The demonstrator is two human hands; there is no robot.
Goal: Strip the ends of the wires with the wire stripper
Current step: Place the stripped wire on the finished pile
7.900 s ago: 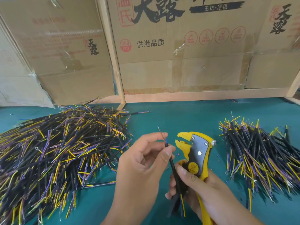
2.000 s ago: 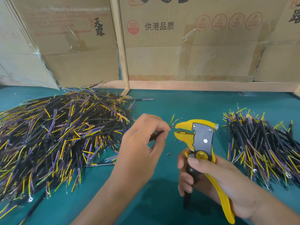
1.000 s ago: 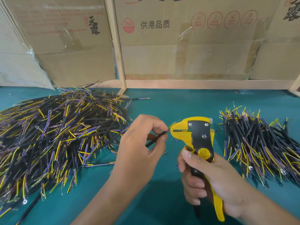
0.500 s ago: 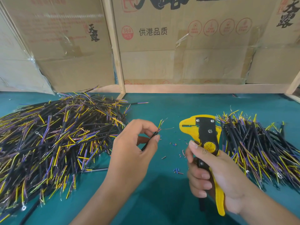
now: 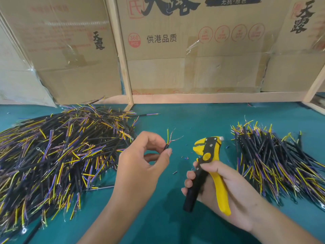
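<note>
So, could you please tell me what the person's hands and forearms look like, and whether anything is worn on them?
Both are bare: the left hand and right hand wear no gloves, rings or watch. The forearms show no sleeves as far as the picture's lower edge. The fingernails are short and unpainted.

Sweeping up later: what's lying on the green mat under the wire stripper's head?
Small cut insulation bits lie on the green mat below the wire stripper, with one dark piece nearer. The right hand hides whatever lies under it.
</note>
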